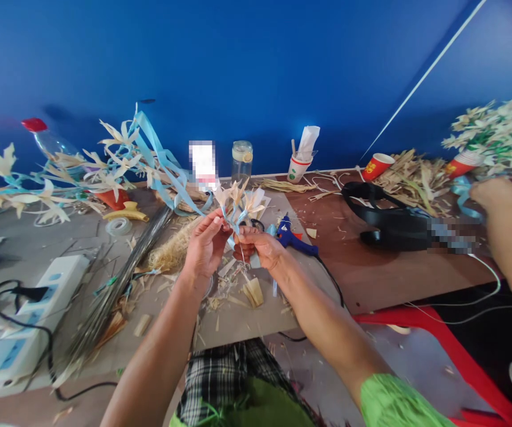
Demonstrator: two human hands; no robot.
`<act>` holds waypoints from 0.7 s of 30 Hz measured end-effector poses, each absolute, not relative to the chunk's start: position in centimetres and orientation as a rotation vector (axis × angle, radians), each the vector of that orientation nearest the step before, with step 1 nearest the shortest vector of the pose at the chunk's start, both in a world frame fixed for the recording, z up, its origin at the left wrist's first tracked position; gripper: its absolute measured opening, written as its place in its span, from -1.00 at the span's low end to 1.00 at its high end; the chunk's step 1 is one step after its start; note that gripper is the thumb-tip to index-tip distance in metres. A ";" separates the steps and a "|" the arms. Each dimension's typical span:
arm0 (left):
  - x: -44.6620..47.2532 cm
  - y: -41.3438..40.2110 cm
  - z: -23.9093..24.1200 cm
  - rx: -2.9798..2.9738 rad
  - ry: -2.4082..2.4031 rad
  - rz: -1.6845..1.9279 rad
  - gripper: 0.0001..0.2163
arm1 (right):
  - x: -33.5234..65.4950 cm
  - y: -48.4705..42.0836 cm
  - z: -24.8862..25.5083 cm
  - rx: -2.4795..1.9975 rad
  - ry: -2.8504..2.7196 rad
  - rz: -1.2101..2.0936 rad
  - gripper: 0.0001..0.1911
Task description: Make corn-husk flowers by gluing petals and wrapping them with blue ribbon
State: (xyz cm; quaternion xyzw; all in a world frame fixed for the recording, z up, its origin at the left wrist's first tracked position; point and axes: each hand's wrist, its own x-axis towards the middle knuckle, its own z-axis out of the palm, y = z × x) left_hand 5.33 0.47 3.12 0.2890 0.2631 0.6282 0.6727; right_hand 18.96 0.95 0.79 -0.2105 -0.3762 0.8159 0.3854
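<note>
Both my hands meet above the middle of the table around a small spray of husk flowers (239,198), pale petals on stems wrapped in light blue ribbon. My left hand (206,240) pinches the wrapped stems from the left. From the right, my right hand (258,244) closes on the stem and ribbon just below the blooms. A thin bare wire hangs down under my fingers, above a piece of dry husk (253,292). Beside my right hand lies a blue glue gun (292,236). My fingertips partly hide the ribbon.
Wire rods (126,267), a fibre bundle (171,246) and a power strip (53,296) lie to the left, near finished flower branches (122,157). A bottle (242,160) and paper cup (298,169) stand behind. At right are a black strap (384,222) and another person's hand (502,193).
</note>
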 end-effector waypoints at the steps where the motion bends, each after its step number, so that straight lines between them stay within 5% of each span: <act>1: 5.3 0.5 3.1 0.655 0.597 1.418 -0.86 | 18.9 0.9 0.8 -0.548 -0.960 2.085 -0.60; 21: 5.5 0.3 2.5 0.544 0.550 1.335 -0.85 | 19.0 1.3 0.6 -0.497 -0.869 2.019 -0.72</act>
